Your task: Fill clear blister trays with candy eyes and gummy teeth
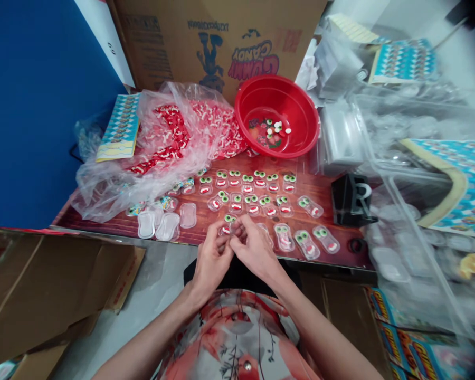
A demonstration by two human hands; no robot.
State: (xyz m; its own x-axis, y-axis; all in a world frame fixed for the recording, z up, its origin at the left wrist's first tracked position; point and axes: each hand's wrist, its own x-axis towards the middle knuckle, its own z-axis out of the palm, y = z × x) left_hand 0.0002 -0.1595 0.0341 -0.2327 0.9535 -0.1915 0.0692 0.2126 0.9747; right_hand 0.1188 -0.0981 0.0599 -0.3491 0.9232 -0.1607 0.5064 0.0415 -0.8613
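Note:
My left hand point(212, 256) and my right hand point(256, 247) meet at the table's front edge, fingers bent and closed around a small clear plastic candy tray point(228, 218). Green gummy eyes and a red-and-white gummy mouth show in it; my fingers cover the rest. Just right of my hands lie several filled candy trays point(284, 237), with rows of others point(253, 203) beyond. Left of my hands are loose clear plastic pieces point(188, 215), some stacked.
Behind the rows sit a large plastic bag of red-and-white gummies point(174, 132) and a red basin point(277, 113) with gummy eyes inside. A black holder point(351, 199) and a clear bin point(396, 184) stand right. A cardboard box point(217, 42) rises at the back.

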